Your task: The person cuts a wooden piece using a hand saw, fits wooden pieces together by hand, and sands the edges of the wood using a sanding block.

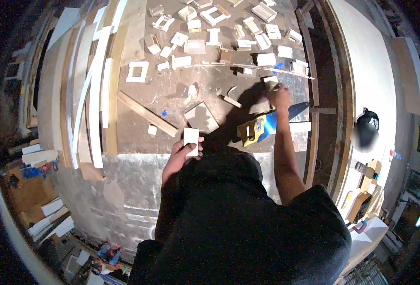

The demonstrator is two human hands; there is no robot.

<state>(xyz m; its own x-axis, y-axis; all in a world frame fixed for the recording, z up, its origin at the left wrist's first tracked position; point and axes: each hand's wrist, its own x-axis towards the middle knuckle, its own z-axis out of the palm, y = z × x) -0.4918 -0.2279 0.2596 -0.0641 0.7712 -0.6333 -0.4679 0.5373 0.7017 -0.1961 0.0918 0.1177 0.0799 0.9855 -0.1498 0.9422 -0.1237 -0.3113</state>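
Note:
My left hand (175,159) is closed round a small pale rectangular wood block (191,137), thumb across its face, near the front of the table. My right arm reaches forward to the right, and my right hand (280,99) has its fingers closed at the edge of another small pale wood piece (270,82). Under that forearm lies a hand saw (257,128) with a yellow and black handle. A square flat wood piece (201,118) lies just beyond my left hand. A long wood strip (148,114) rests to its left.
Several small wooden boxes and frames (213,37) are scattered over the far part of the brown table (138,133). A thin strip (248,65) lies across in front of them. Long boards (96,90) are stacked at left. A black cap (369,118) lies on the right-hand board.

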